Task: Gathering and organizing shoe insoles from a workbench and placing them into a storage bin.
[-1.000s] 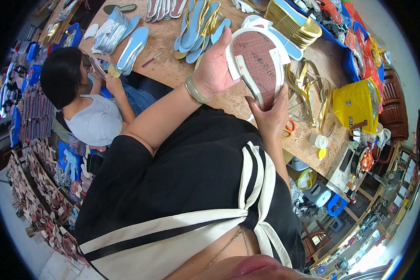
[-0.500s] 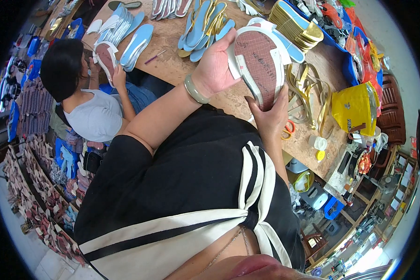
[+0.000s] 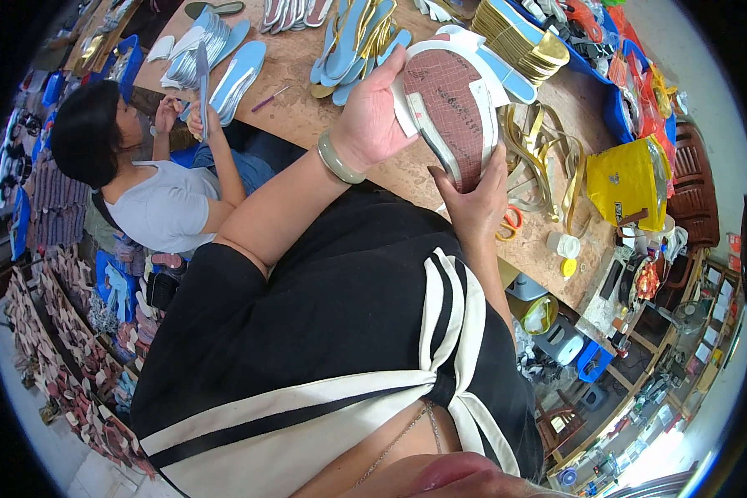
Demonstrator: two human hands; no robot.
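Note:
I hold a shoe sole with a brown gridded face and white straps wrapped over its edges, raised above the wooden workbench. My left hand, with a pale green bangle at the wrist, grips its left edge. My right hand clasps its lower end from below, fingers up along the right side.
Light blue insoles and gold-edged soles lie in heaps at the bench's far side. Gold straps, orange scissors, a yellow bag and small jars sit to the right. A seated person on the left handles another insole.
The sole and both my hands have stayed together, shifting slightly in view. The seated person has lifted an insole upright in their hands.

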